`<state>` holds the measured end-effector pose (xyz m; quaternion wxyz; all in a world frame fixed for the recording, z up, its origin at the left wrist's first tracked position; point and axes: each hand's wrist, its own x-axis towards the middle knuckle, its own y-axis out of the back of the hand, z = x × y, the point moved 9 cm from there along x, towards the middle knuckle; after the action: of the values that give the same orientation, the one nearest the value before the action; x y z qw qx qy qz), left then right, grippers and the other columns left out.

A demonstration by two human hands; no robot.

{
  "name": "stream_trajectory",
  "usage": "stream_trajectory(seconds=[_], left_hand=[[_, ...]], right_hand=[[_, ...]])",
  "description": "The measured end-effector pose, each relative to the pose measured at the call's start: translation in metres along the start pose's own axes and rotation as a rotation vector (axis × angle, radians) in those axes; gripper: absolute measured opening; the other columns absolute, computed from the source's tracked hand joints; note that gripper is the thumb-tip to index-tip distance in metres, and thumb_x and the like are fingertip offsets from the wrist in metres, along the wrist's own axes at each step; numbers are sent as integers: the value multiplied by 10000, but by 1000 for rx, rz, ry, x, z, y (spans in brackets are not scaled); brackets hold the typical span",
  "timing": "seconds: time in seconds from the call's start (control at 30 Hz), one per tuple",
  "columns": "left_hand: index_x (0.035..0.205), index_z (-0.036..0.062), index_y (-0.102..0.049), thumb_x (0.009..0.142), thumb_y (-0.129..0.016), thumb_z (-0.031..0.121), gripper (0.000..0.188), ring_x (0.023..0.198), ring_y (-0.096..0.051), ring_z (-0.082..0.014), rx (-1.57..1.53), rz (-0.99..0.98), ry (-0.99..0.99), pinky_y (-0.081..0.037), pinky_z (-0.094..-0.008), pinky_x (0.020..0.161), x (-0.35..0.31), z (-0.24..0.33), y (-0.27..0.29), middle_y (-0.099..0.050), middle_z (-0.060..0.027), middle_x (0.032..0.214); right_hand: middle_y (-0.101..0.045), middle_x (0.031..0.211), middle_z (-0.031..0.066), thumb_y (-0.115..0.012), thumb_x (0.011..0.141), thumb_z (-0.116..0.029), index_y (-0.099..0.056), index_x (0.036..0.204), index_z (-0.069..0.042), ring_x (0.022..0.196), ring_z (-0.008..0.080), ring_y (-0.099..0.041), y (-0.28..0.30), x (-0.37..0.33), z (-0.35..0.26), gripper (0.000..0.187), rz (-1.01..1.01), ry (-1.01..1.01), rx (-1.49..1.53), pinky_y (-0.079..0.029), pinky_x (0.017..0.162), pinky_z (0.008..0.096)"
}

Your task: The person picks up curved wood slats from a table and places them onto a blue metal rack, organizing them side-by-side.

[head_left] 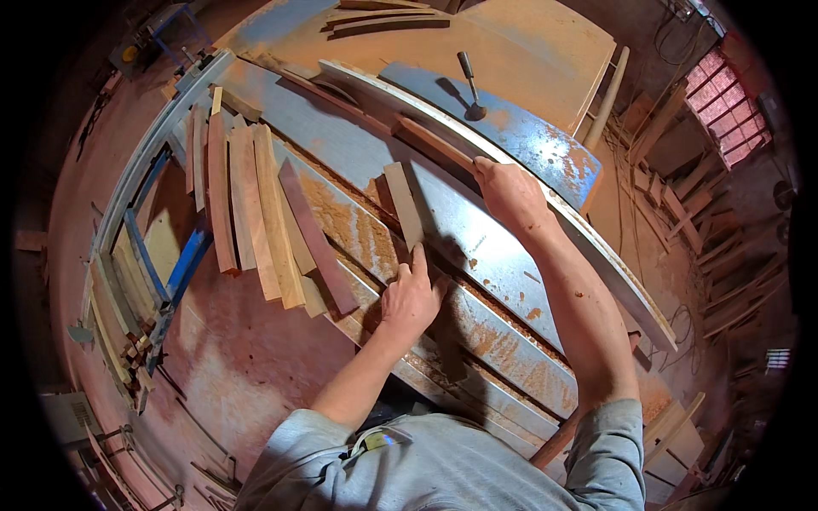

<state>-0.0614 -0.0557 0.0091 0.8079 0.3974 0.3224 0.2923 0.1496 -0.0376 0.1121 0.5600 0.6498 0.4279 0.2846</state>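
Note:
My right hand (511, 194) is closed round the near end of a reddish-brown wood strip (436, 143), which lies along the long pale fence (503, 162) on the metal saw table (477, 247). With its index finger stretched out, my left hand (409, 298) touches the near end of a short pale wood piece (403, 204). Its thumb points away to the right, and the lower fingers are partly hidden. Sawdust (349, 213) covers the table left of that piece. A dark reddish strip (317, 234) lies to the left of my left hand.
Several wood strips (243, 187) overhang the table's left edge, above a blue frame (189, 255). Beyond the fence, a dark-handled tool (470, 85) stands on a blue, dusty surface (545, 140). Curved strips (388, 25) lie at the back; offcuts (682, 204) are heaped at right.

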Motion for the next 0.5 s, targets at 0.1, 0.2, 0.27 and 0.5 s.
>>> stream_trajectory(seconds=[0.1,0.2,0.27,0.5], left_hand=[[1532,4,-263,935,-637,381,799,938,-655,-513,-24,-1,3,-543,-541,822,-13,0,17,-572,-366,1193],[1505,-36,-311,910,-667,362,800,937,-642,-516,-78,90,-55,-528,-548,820,-33,-11,33,-590,-343,1200],[1486,-47,-346,894,-691,330,782,922,-652,-486,-120,132,-93,-533,-528,795,-43,-21,45,-625,-320,1105],[1458,-85,-396,858,-735,194,743,668,-591,-258,-294,203,-164,-506,-384,646,-56,-39,104,-572,-113,752]], right_hand=[[-716,938,199,-470,1019,-249,-651,1093,-100,896,382,-706,-3,10,-6,246,5,-3,16,-559,772,484],[-718,944,181,-479,1010,-233,-655,1112,-112,911,377,-703,-5,19,-12,236,7,8,-4,-559,788,479],[-718,953,177,-485,1007,-228,-655,1119,-115,923,374,-702,-7,24,-16,233,-6,-2,6,-559,793,473],[-717,943,175,-496,993,-219,-676,1076,-107,916,364,-700,2,43,-34,228,19,-10,41,-558,783,469]])
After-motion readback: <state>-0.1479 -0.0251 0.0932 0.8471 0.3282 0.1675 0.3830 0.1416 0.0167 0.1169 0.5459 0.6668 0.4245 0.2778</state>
